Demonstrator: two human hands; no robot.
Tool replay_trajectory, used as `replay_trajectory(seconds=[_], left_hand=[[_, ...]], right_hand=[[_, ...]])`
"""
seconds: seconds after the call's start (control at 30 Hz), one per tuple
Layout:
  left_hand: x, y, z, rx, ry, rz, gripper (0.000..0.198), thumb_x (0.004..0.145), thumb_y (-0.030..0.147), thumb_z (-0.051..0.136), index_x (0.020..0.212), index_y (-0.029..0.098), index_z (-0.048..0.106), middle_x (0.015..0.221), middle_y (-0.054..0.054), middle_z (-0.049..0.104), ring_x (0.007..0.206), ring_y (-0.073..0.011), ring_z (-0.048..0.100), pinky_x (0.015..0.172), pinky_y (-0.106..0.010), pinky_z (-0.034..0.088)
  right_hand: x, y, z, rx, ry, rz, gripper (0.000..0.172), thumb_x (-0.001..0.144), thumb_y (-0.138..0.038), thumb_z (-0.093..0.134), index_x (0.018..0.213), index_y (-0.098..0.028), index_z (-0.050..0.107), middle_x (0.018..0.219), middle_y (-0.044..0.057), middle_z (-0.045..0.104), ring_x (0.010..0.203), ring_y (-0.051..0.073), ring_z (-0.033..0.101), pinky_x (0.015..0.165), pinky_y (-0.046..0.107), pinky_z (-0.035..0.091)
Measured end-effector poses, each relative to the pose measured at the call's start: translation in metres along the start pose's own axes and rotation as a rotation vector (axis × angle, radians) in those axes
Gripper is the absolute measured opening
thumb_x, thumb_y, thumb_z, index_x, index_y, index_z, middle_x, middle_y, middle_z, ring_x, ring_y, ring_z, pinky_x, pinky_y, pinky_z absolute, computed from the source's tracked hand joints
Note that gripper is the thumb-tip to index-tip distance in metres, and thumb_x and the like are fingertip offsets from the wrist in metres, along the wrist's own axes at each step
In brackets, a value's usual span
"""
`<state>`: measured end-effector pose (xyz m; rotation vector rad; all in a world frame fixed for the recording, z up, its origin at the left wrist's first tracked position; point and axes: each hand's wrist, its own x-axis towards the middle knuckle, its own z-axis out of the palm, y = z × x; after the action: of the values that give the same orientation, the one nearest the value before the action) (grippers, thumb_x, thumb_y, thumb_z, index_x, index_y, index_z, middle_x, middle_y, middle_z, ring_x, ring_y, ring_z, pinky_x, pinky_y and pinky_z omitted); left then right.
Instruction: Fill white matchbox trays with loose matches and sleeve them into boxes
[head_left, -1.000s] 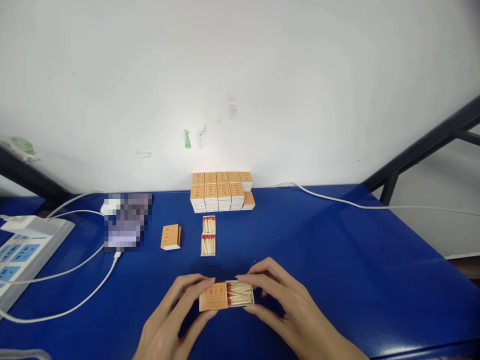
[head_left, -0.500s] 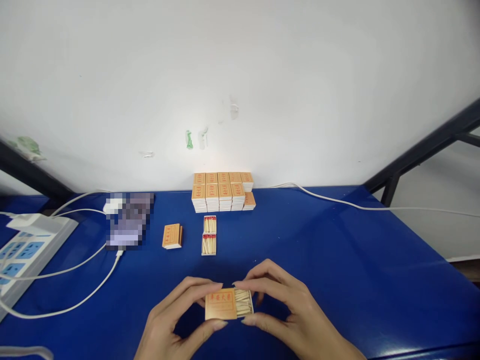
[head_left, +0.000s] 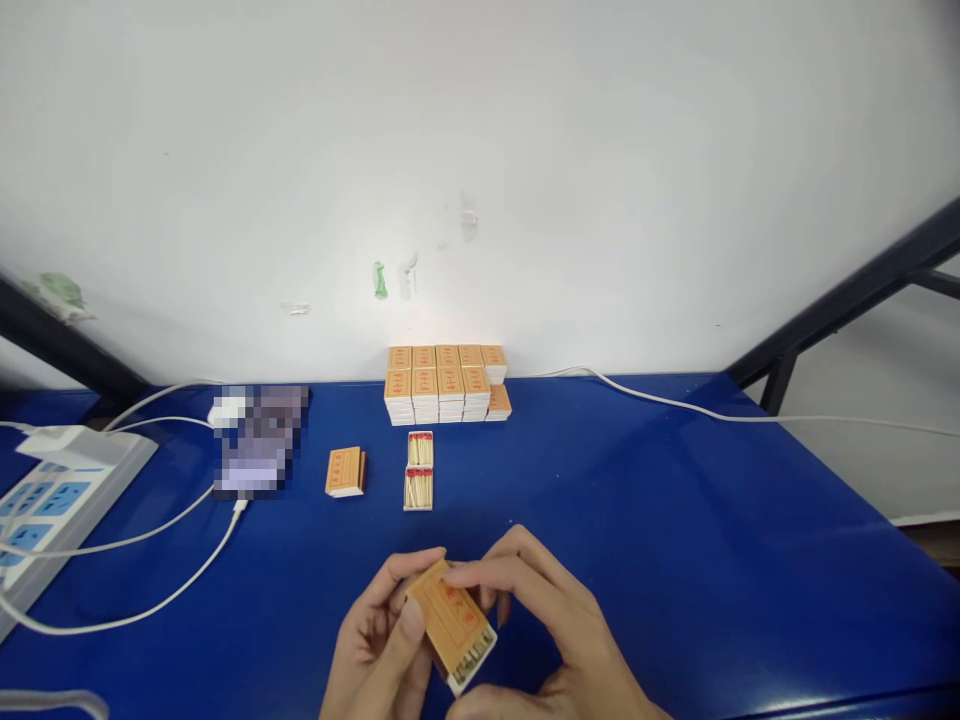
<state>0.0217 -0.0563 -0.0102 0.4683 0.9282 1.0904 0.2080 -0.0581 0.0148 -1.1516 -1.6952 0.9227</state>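
An orange matchbox [head_left: 448,615] with red print lies tilted between my hands, low in the middle of the view. Its white tray sticks out a little at the lower right end, where dark match ends show. My left hand [head_left: 386,635] grips the box from the left, thumb on the cover. On the other side my right hand [head_left: 551,625] has its index fingertip on the cover's upper part and its thumb by the lower end. Beyond my hands lie two open trays of red-tipped matches, a far tray [head_left: 420,449] and a near tray [head_left: 418,490], end to end.
Stacked matchboxes [head_left: 437,385] stand against the white wall. Left of the trays are orange matchbox covers [head_left: 346,471]. A partly blurred phone [head_left: 259,450], white cables [head_left: 191,590] and a power strip [head_left: 45,510] take up the left of the blue table [head_left: 675,520].
The matchbox has turned from level to slanting down to the right. Its tray is further inside the cover. My right fingers have shifted from the tray onto the cover, and my left hand has moved right.
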Motion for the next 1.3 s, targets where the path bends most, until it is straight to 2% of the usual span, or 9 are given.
replay_trajectory(seconds=[0.13,0.27,0.4,0.47,0.57,0.77,0.97,1.13,1.3], left_hand=[[0.001,0.000,-0.001,-0.019,0.002,-0.062,0.054,0.091,0.063,0.088,0.126,0.021,0.084,0.112,-0.014,0.087,0.104,-0.0295,0.084,0.091,-0.037,0.065],[0.000,-0.004,-0.001,-0.107,-0.032,-0.141,0.051,0.096,0.052,0.088,0.134,0.018,0.083,0.108,-0.014,0.088,0.100,-0.0268,0.085,0.086,-0.032,0.064],[-0.001,-0.010,0.001,-0.166,-0.006,-0.221,0.052,0.096,0.049,0.089,0.137,0.018,0.081,0.114,-0.013,0.087,0.087,-0.0196,0.083,0.075,-0.025,0.063],[-0.002,-0.011,0.002,-0.171,0.019,-0.242,0.055,0.093,0.049,0.092,0.137,0.017,0.081,0.111,-0.012,0.087,0.088,-0.0200,0.083,0.075,-0.025,0.063],[-0.002,-0.009,0.003,-0.169,0.048,-0.247,0.061,0.092,0.052,0.092,0.139,0.016,0.079,0.106,-0.012,0.086,0.090,-0.0225,0.084,0.077,-0.028,0.066],[-0.001,-0.008,0.001,-0.255,0.054,-0.220,0.062,0.096,0.045,0.090,0.149,0.019,0.072,0.112,-0.011,0.086,0.090,-0.0217,0.084,0.084,-0.031,0.067],[0.000,-0.010,0.000,-0.271,0.009,-0.236,0.060,0.092,0.045,0.094,0.143,0.018,0.076,0.113,-0.012,0.086,0.089,-0.0199,0.083,0.084,-0.030,0.065],[0.000,-0.011,0.003,-0.262,-0.008,-0.248,0.054,0.095,0.048,0.090,0.138,0.017,0.079,0.110,-0.011,0.084,0.088,-0.0188,0.081,0.075,-0.027,0.062],[0.000,-0.014,0.006,-0.271,0.038,-0.250,0.058,0.085,0.051,0.097,0.131,0.018,0.083,0.105,-0.008,0.084,0.083,-0.0163,0.080,0.065,-0.022,0.057]], right_hand=[[0.004,0.000,-0.003,0.010,-0.017,-0.025,0.052,0.087,-0.037,0.098,0.134,-0.038,0.076,0.103,0.000,0.069,0.090,0.018,0.071,0.080,0.032,0.063],[0.006,0.002,-0.005,-0.039,0.026,-0.054,0.051,0.085,-0.035,0.099,0.131,-0.037,0.076,0.107,0.000,0.065,0.087,0.016,0.071,0.077,0.027,0.065],[0.005,0.005,-0.002,-0.114,0.058,-0.133,0.058,0.083,-0.030,0.100,0.133,-0.035,0.073,0.122,0.003,0.068,0.110,0.021,0.075,0.094,0.027,0.067],[0.004,0.005,-0.002,-0.142,0.039,-0.166,0.057,0.087,-0.030,0.097,0.137,-0.034,0.070,0.128,0.004,0.070,0.119,0.022,0.075,0.103,0.028,0.065],[0.003,0.006,-0.003,-0.167,-0.028,-0.166,0.052,0.097,-0.027,0.088,0.143,-0.033,0.067,0.136,0.004,0.071,0.125,0.020,0.074,0.109,0.027,0.062],[0.000,0.013,-0.001,-0.127,-0.082,-0.094,0.051,0.101,-0.027,0.083,0.146,-0.039,0.063,0.138,0.000,0.071,0.126,0.017,0.073,0.110,0.025,0.061],[0.002,0.010,-0.004,-0.004,-0.075,-0.045,0.053,0.097,-0.021,0.087,0.142,-0.041,0.068,0.135,-0.002,0.073,0.122,0.016,0.074,0.103,0.023,0.062],[0.003,0.009,-0.011,0.055,-0.118,0.017,0.059,0.091,-0.029,0.095,0.141,-0.047,0.070,0.130,-0.003,0.073,0.111,0.017,0.075,0.093,0.025,0.063],[0.003,0.010,-0.014,0.069,-0.147,0.055,0.056,0.093,-0.033,0.093,0.141,-0.048,0.070,0.131,-0.002,0.073,0.112,0.018,0.074,0.095,0.028,0.062]])
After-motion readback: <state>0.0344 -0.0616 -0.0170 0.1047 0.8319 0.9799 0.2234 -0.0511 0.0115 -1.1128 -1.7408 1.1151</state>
